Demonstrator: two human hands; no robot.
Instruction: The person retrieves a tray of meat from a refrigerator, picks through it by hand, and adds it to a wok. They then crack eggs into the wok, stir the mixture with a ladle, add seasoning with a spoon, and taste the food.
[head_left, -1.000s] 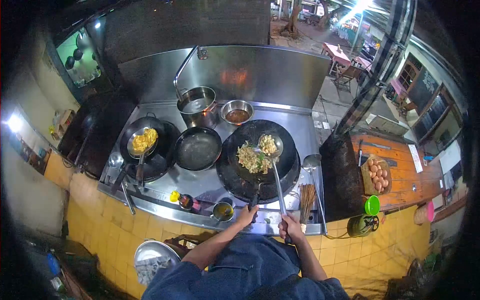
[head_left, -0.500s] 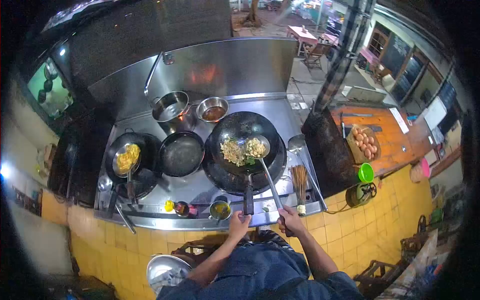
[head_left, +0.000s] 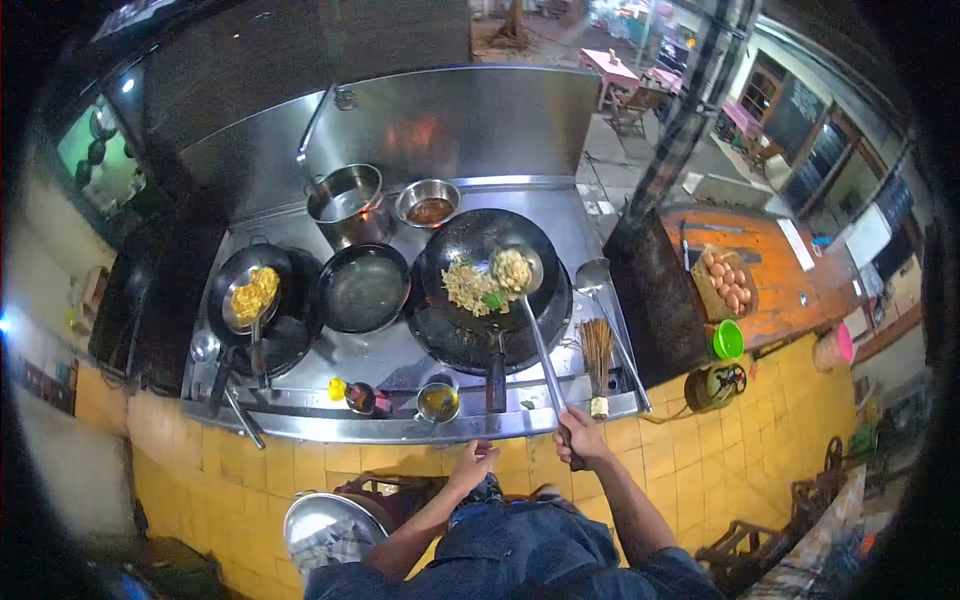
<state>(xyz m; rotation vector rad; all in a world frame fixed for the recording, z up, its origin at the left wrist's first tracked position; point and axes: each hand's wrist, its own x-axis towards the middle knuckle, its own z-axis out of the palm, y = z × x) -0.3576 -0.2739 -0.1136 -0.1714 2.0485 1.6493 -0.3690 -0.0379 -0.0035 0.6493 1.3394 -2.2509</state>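
My right hand [head_left: 583, 440] is wrapped round the dark grip of a long-handled ladle [head_left: 545, 360]. The ladle's bowl is heaped with pale chopped food [head_left: 511, 269] and rests over the wok. More of the chopped food with a green leaf [head_left: 495, 299] lies inside the black wok [head_left: 520, 235]. My left hand [head_left: 474, 466] is just off the stove's front edge, below the wok handle [head_left: 497, 382] and apart from it. Its fingers are loosely bent with nothing visible in them. A metal cup of yellow liquid [head_left: 438, 402] stands near that hand.
At left, a pan [head_left: 232, 270] holds yellow egg. Another black pan [head_left: 365, 290], a pot [head_left: 345, 195] and a bowl of brown liquid [head_left: 428, 203] share the steel stove. A bottle [head_left: 362, 398] lies in front; a stick brush [head_left: 597, 355] and spatula [head_left: 620, 340] are right. Eggs [head_left: 728, 283] sit on the wooden table.
My left hand has drawn back from the end of the wok handle toward my body. The loaded ladle stays over the wok in my right hand. The view has shifted slightly.
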